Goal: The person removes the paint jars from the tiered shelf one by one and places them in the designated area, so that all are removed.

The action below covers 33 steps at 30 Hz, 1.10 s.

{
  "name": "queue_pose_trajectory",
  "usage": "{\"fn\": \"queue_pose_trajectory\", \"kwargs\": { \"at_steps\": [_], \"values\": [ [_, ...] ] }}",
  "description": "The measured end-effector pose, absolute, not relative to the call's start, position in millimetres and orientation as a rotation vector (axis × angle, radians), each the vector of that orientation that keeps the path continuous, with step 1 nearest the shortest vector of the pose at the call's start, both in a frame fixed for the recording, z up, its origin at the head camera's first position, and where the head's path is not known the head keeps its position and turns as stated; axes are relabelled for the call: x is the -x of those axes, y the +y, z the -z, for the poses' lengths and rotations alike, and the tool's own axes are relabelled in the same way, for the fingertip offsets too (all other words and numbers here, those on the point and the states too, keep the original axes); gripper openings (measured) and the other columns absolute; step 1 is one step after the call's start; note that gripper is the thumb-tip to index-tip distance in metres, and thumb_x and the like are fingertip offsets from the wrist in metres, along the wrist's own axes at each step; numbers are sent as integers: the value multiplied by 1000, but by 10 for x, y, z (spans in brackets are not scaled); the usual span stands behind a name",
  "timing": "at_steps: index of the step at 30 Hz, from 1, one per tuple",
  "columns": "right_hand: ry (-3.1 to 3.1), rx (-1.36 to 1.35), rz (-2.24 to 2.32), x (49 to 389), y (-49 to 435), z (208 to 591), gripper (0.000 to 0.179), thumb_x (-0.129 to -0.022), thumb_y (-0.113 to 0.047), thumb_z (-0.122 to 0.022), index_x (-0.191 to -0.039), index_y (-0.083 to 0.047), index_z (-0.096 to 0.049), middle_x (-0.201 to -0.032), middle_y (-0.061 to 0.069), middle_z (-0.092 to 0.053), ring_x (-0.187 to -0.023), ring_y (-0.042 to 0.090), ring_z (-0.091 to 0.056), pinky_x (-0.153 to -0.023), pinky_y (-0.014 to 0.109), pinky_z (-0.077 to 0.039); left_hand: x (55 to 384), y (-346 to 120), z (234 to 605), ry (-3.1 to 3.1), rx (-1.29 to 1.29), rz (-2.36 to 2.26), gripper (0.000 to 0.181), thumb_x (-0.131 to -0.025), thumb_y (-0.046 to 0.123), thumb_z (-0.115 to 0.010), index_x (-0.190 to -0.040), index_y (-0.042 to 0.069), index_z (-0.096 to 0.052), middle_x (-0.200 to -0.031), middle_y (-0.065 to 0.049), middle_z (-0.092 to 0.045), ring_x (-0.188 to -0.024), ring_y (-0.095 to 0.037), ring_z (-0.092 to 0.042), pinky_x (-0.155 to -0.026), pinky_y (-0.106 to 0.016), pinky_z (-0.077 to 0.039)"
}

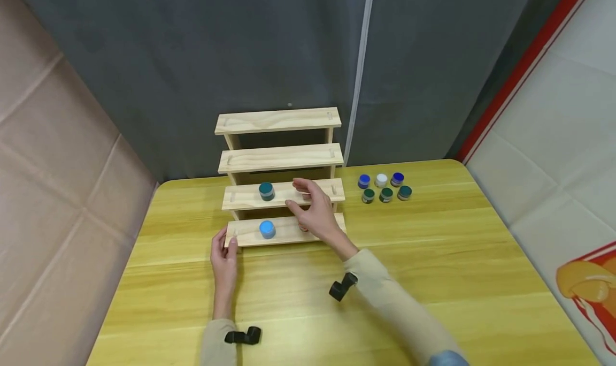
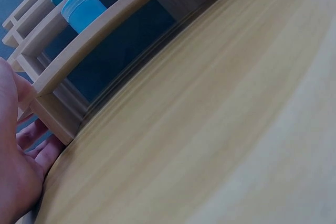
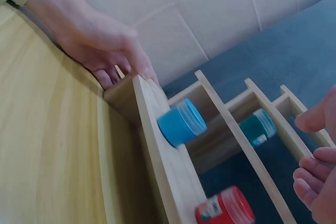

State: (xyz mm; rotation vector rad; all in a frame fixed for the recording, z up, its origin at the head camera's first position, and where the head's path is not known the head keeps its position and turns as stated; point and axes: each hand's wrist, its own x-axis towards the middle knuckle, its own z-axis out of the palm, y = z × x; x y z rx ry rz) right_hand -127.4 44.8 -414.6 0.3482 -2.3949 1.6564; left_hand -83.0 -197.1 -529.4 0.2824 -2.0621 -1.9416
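A stepped wooden shelf (image 1: 281, 156) with several tiers stands at the back of the table. My left hand (image 1: 224, 264) holds the left end of its lowest tier, thumb over the board's edge and fingers around the side. My right hand (image 1: 318, 213) is over the right part of the two lower tiers, thumb and fingers parted with nothing between them. A light-blue jar (image 1: 267, 229) sits on the lowest tier, and a dark teal jar (image 1: 267, 191) one tier above. The red jar (image 3: 226, 206) on the lowest tier is mostly hidden behind my right hand in the head view.
Right of the shelf, on the wooden table (image 1: 433, 259), several small jars (image 1: 386, 195) stand in two rows, with blue, white and dark green lids. A grey curtain (image 1: 192, 61) hangs right behind the shelf. Pale panels rise on both sides.
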Motion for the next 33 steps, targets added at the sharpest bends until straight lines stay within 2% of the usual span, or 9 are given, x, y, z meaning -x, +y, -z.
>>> {"fn": "queue_pose_trajectory", "kwargs": {
  "at_steps": [4, 9, 15, 27, 33],
  "values": [
    [-2417, -384, -1673, 1306, 337, 4151, 52, -93, -14, -73, -140, -2, -53, -140, 15, -60, -128, 28, -58, -105, 42, -51, 832, -1969, 5319, -2048, -265, 1937, 42, -104, 11, -52, -145, 1, -47, -153, -21, -48, -110, -2, -55, -84, -9, -49],
    [-2436, -422, -1723, 1365, 228, 4119, 54, -93, -14, -72, -142, 0, -52, -142, 17, -58, -130, 29, -56, -107, 43, -49, 825, -1966, 5329, -2008, -249, 1951, 41, -104, 12, -53, -143, 0, -49, -150, -25, -49, -107, -4, -56, -82, -9, -49],
    [-2504, -407, -1693, 1455, 142, 4138, 55, -92, -13, -73, -141, 1, -51, -141, 17, -57, -129, 29, -57, -108, 40, -49, 809, -1969, 5251, -2066, -285, 1958, 43, -105, 8, -51, -147, 0, -46, -153, -20, -48, -108, -1, -55, -84, -9, -48],
    [-2626, -473, -1413, 1551, -39, 4134, 54, -92, -15, -73, -140, 1, -53, -123, 17, -63, -114, 29, -62, -102, 41, -51, 830, -1970, 5284, -2052, -275, 1932, 42, -104, 7, -52, -145, -1, -47, -150, -23, -51, -105, 1, -56, -83, -10, -48],
    [-2656, -455, -1374, 1601, -69, 4139, 46, -95, -15, -71, -136, -1, -56, -120, 14, -64, -110, 27, -62, -98, 40, -51, 825, -1971, 5283, -2053, -278, 1942, 42, -104, 6, -50, -146, 0, -47, -150, -22, -51, -105, -1, -57, -82, -10, -48]
  ]
}}
